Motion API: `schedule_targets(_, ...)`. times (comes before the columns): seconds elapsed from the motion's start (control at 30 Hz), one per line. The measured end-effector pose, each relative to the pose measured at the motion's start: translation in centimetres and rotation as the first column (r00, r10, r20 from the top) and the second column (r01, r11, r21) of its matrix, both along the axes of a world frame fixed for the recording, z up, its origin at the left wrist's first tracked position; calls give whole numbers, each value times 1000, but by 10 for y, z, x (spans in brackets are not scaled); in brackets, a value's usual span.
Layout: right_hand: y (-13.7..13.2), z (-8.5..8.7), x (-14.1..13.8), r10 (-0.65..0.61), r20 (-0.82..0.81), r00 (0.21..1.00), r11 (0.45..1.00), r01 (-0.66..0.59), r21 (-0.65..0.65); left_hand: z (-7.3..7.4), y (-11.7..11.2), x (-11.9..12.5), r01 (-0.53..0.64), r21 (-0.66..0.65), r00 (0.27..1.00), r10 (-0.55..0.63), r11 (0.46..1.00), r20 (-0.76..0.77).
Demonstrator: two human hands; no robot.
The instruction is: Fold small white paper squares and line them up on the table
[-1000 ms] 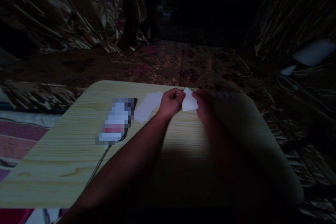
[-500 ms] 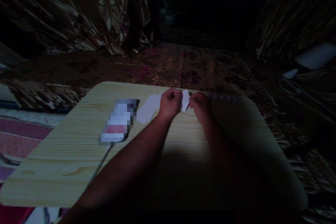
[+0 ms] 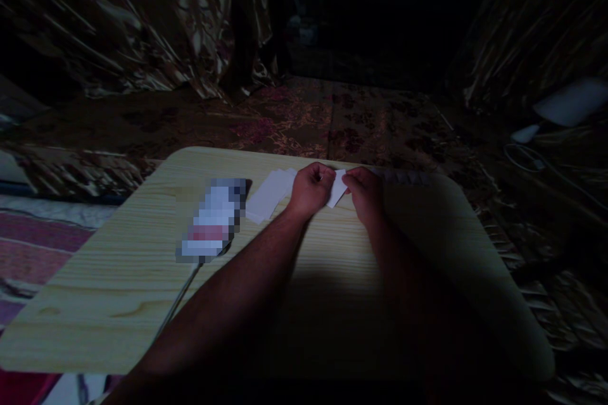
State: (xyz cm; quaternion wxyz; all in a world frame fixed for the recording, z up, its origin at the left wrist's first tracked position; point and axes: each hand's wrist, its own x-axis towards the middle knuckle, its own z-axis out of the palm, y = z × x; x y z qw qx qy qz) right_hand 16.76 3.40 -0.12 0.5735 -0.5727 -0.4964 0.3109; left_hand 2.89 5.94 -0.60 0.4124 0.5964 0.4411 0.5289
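Note:
Both of my hands meet near the far edge of a light wooden table (image 3: 118, 278). My left hand (image 3: 310, 190) is closed in a pinch on one side of a small white piece of paper (image 3: 337, 188). My right hand (image 3: 365, 193) pinches the paper's other side. The paper is folded narrow between the fingers. Just left of my left hand lies a fanned stack of white paper pieces (image 3: 268, 196) flat on the table.
A phone (image 3: 213, 218) with a cable (image 3: 178, 304) running toward me lies on the table's left half. Patterned dark fabric (image 3: 304, 114) surrounds the table. A white object (image 3: 570, 101) and a cord sit at the far right. The room is very dim.
The white paper looked wider a second ago; now it shows as a narrow strip between my hands, which have drawn closer together.

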Motion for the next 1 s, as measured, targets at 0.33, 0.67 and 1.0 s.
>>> schedule_targets(0.33,2,-4,2,-37,6,999,999,37,28,2,-2,1,26,8,999,-26,1000,-39)
schedule_targets(0.67,3,-5,5,-59,38,998,997,57,50,2,-3,2,26,2,999,-26,1000,-36)
schedule_targets(1.0,4,-7,5,-61,42,997,997,60,41,-1,-1,0,-21,-21,1000,21,1000,-4)
